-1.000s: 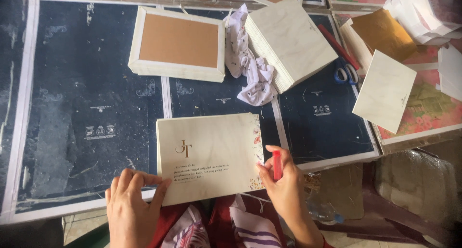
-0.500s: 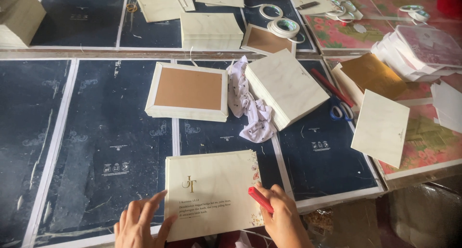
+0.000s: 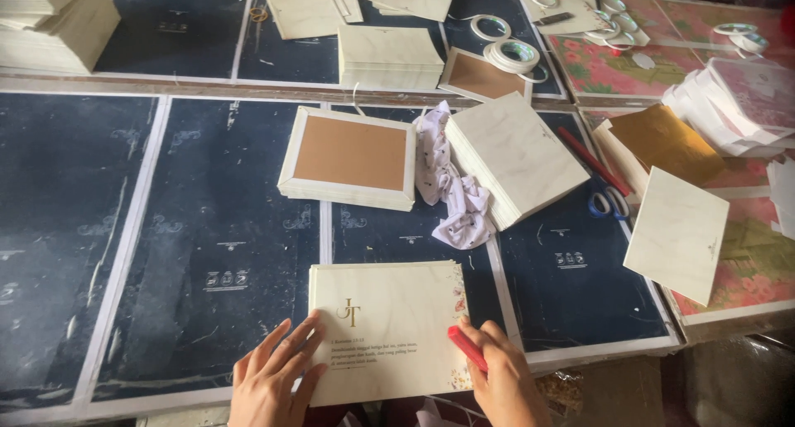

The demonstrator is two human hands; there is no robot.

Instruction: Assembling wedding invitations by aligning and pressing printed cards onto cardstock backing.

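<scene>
Since the earlier frames, both hands had slid further onto the cream rectangular card with gold lettering, and the view had tipped up the table. Left hand lay flat, fingers spread wide, pinning the card's lower-left corner. Right hand gripped a red stick-shaped tool at the card's right edge. Step judged: pressing down the card's edge. Next likely needs a steady stroke along that edge.

Beyond the hands: 1 brown-faced cream board, a crumpled white cloth.
</scene>
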